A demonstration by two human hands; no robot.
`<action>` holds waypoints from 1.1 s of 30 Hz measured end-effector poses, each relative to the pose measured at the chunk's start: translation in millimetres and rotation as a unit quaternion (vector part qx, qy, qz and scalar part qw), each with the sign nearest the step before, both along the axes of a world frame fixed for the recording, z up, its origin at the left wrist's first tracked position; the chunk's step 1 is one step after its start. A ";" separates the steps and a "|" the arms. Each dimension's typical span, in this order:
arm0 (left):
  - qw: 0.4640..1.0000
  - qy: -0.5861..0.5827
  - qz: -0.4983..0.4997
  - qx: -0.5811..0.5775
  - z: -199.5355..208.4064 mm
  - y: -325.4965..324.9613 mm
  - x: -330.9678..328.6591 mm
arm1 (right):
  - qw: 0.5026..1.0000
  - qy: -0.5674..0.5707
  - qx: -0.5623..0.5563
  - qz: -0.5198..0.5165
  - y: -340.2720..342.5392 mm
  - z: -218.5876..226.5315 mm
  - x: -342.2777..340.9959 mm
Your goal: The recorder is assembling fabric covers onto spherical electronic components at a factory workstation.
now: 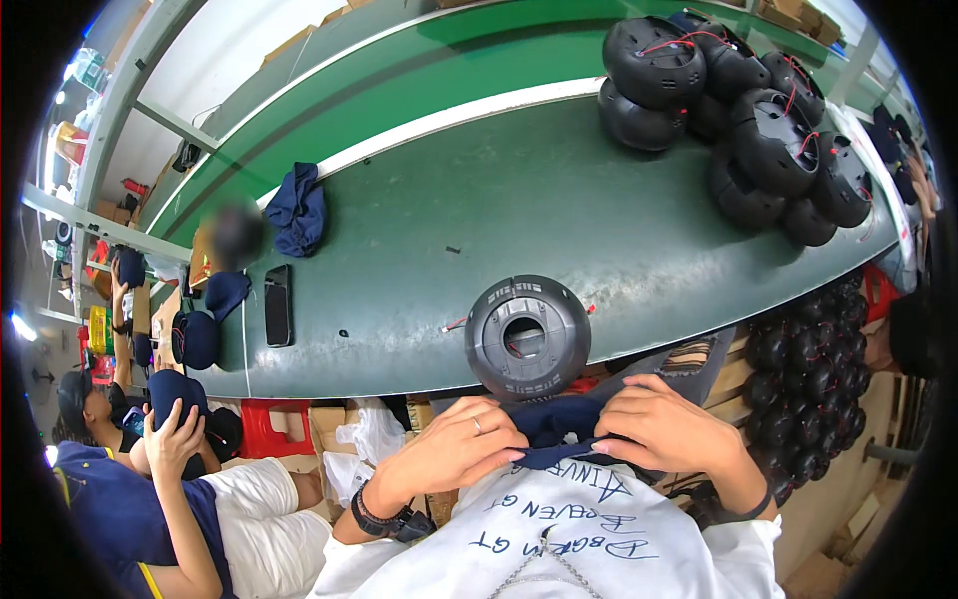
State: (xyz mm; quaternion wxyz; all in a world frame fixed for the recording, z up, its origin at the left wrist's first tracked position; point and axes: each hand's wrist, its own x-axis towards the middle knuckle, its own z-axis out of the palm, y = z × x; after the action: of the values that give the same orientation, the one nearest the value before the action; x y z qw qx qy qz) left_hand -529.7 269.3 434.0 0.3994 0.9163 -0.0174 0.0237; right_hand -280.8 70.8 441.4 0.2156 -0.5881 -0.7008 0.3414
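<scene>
Close to my body, a navy blue fabric cover (559, 424) is stretched between both hands. My left hand (454, 444) pinches its left edge, with a ring on one finger. On the other side my right hand (667, 424) grips the right edge, thumb below and fingers on top. Just beyond the fabric, at the table's near edge, sits a round black plastic shell (479, 339) with a hole in its middle. Short red wires stick out at its sides. Whether the fabric touches the shell I cannot tell.
Stacked black shells (654, 65) with red wires fill the far right of the green table (429, 230). A phone (278, 305) and another navy cloth (297, 210) lie at left. A co-worker (180, 499) handles a dark blue piece beside me. More shells (798, 379) are heaped below, right.
</scene>
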 end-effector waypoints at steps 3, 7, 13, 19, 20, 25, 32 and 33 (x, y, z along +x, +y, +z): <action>0.999 0.024 0.022 0.021 -4.3 4.8 -3.6 | 0.999 0.022 0.028 -0.010 10.0 -5.8 0.4; 0.998 0.012 0.063 0.025 -5.0 12.0 -5.2 | 0.995 0.023 0.078 -0.051 21.3 -7.3 -0.6; 0.991 -0.059 0.116 0.017 -8.7 17.5 -5.3 | 0.986 0.030 0.126 -0.101 30.2 -7.9 -5.4; 0.953 -0.173 0.244 -0.038 -33.0 9.2 0.9 | 0.951 0.055 0.209 -0.220 43.6 -18.4 -23.6; 0.949 -0.186 0.253 -0.035 -36.9 8.2 0.0 | 0.944 0.044 0.234 -0.227 46.2 -22.2 -26.0; 0.914 -0.252 0.317 -0.020 -55.1 2.8 5.7 | 0.931 0.012 0.281 -0.234 51.3 -36.3 -29.3; 0.894 -0.304 0.288 -0.161 -70.4 13.6 22.8 | 0.901 -0.028 0.363 -0.238 69.7 -45.4 -11.3; 0.900 -0.297 0.283 -0.145 -71.7 15.4 23.2 | 0.901 -0.030 0.361 -0.238 73.2 -46.3 -8.1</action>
State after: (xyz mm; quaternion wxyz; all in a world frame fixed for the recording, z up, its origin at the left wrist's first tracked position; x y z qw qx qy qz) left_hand -506.5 284.8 362.3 0.4805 0.7651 0.1285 0.4089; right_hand -288.8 144.0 395.2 0.4671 -0.6292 -0.6210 -0.0139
